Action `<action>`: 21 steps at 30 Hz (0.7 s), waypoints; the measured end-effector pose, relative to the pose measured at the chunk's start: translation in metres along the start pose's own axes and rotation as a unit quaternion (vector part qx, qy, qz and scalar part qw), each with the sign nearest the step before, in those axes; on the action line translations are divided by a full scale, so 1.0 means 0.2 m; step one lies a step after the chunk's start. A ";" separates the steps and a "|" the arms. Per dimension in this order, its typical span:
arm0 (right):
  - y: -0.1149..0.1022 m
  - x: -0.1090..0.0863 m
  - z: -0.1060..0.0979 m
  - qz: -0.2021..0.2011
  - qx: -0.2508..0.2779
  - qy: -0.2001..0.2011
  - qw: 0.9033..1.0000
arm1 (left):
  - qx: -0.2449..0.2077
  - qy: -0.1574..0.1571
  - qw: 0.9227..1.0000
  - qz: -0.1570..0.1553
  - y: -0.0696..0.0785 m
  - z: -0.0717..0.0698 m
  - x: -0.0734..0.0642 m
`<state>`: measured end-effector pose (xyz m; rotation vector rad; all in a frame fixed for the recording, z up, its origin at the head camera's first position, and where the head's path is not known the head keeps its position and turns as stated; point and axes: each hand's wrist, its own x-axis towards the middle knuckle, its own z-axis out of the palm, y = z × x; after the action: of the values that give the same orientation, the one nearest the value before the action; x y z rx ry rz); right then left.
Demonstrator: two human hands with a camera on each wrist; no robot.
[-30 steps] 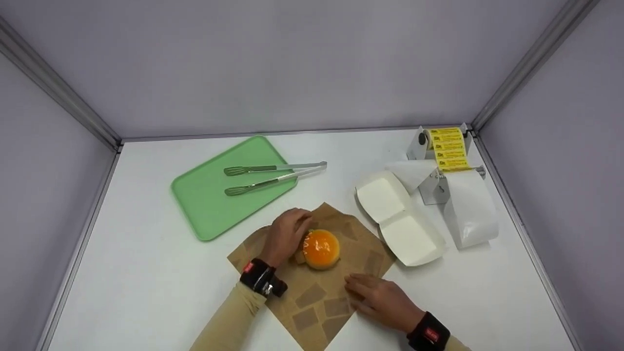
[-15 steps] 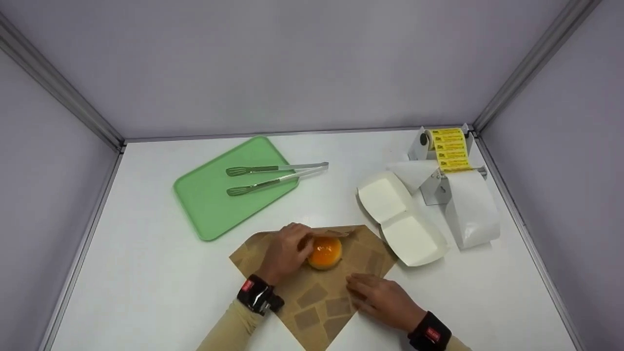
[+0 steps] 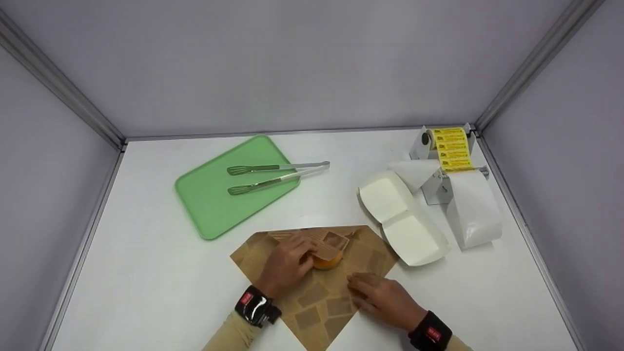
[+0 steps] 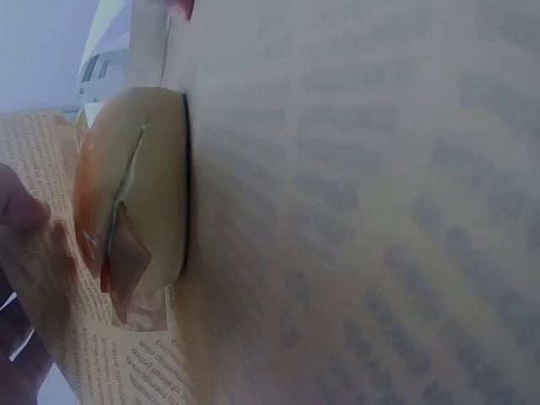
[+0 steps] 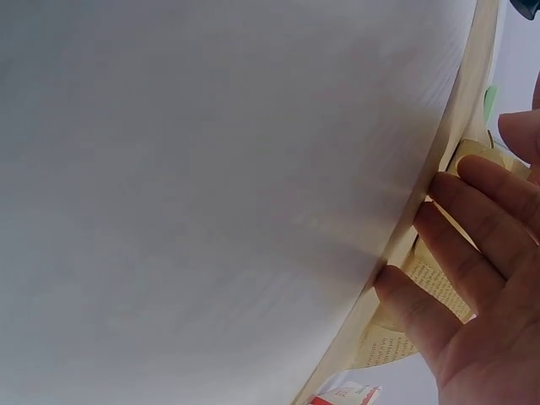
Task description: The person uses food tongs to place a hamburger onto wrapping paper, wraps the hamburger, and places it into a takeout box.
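Observation:
A filled bun (image 3: 325, 263) sits on brown printed wrapping paper (image 3: 304, 297), whose far part is folded over toward me and covers most of the bun. My left hand (image 3: 287, 262) pinches that flap (image 4: 105, 354) between thumb and fingers, right beside the bun. In the left wrist view the bun (image 4: 152, 181) shows its side slit, with a thin pinkish slice (image 4: 128, 266) poking out. At the paper's near right edge rests my right hand (image 3: 385, 301); the right wrist view shows its fingers (image 5: 472, 215) extended, tips touching the edge.
Behind on the left lies a green tray (image 3: 209, 209) with whisk-ended tongs (image 3: 278, 166) across it. Right of the paper is an opened white box (image 3: 414, 239). A label dispenser (image 3: 436, 187) with yellow labels (image 3: 453, 151) stands at the back right.
My left hand has drawn the paper's far corner up and over the bun toward me, so the orange top is now mostly hidden. My right hand has stayed in place.

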<state>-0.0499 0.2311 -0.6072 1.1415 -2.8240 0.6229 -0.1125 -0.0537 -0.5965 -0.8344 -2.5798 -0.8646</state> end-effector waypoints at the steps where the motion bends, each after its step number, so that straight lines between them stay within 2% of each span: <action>1: 0.00 0.00 0.00 -0.001 -0.001 0.002 1.000 | 0.001 -0.004 1.000 0.004 0.00 0.00 0.00; 8: 0.00 0.00 0.00 0.003 0.002 -0.002 1.000 | 0.031 -0.029 0.999 0.020 0.00 0.01 -0.02; 14: 0.00 0.00 0.00 0.006 -0.004 -0.002 1.000 | 0.056 -0.030 0.997 0.051 0.00 0.01 -0.03; 21: 0.00 0.00 0.01 0.005 -0.003 0.000 1.000 | 0.083 -0.035 0.994 0.070 0.00 0.02 -0.02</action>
<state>-0.0494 0.2307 -0.6096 1.1261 -2.8311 0.6153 -0.1086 -0.0530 -0.6016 -0.9976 -2.5739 -0.5830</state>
